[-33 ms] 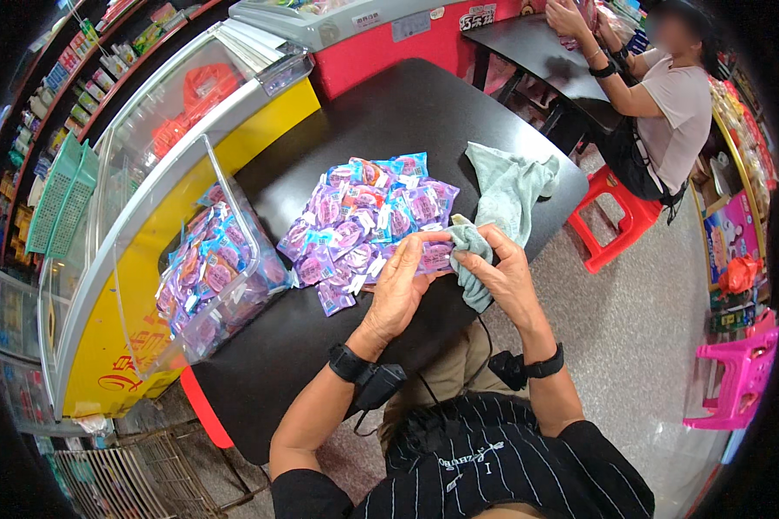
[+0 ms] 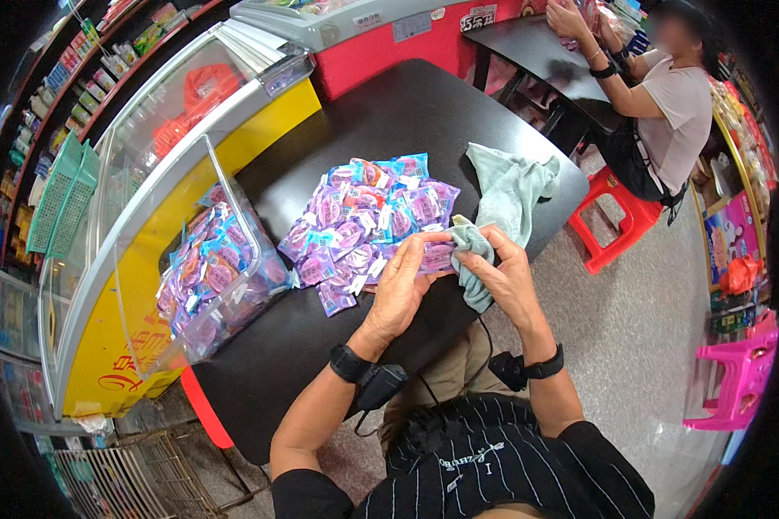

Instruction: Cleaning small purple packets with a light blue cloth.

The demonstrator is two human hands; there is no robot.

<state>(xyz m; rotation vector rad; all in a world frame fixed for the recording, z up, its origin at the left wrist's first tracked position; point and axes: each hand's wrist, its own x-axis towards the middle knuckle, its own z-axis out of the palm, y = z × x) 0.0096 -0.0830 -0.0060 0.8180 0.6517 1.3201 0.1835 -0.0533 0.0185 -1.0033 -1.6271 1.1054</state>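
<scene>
Head view: at the near right edge of the pile of purple sachets [image 2: 342,238], my left hand [image 2: 397,289] pinches the left end of a single sachet [image 2: 439,256], thumb on the near side; how firmly my other fingers press behind it I can't tell. My right hand [image 2: 504,272], just right of the pile, has thumb and forefinger pinching a bunched grey-green cloth [image 2: 473,281] against the sachet's right end. More cloth spreads across the black tabletop [image 2: 407,99] to the right of the pile; whether it is all one piece I can't make out. A clear plastic bin [image 2: 253,251] of similar sachets stands left of the pile.

This looks like wiping, and I'd judge it goes best with my left pinch kept near the sachet's end, so the film stays taut. I should press flat with the thumb, stroke outward, away from my left hand, and turn to a fresh fold often. Slick film could slip or crumple if I squeeze, and trailing cloth might drag sachets off the pile.
</scene>
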